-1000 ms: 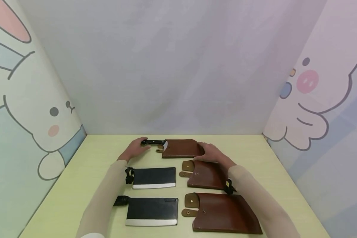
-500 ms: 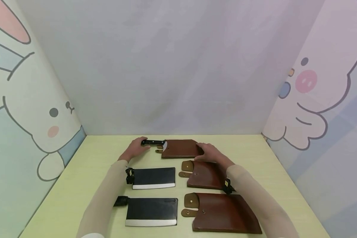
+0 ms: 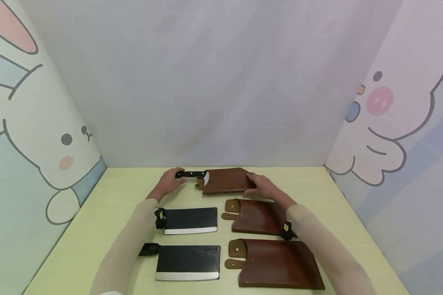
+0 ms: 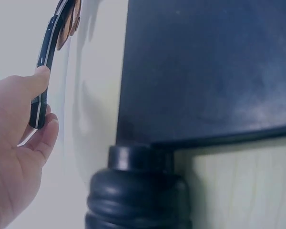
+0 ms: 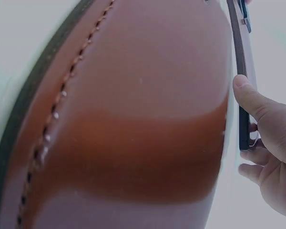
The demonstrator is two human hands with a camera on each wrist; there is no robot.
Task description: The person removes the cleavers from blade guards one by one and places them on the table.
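At far side of table [image 3: 85, 229], cleaver [image 3: 192, 175] in brown sheath [image 3: 227, 180] spans gap between hands, long axis running left to right, black handle [image 4: 46, 45] toward left. Left hand [image 3: 170, 181] grips handle, thumb against one face; right hand [image 3: 264, 187] pinches sheath's right end. Both hands equally close, one per end. Nearer, middle row: bare cleaver [image 3: 190, 218] at left, second sheath [image 3: 256, 215] at right, partly hidden by right sleeve [image 3: 321, 239].

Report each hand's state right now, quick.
Left hand: closed, holding the black knife handle.
Right hand: closed, holding the brown sheath at the end away from that handle.
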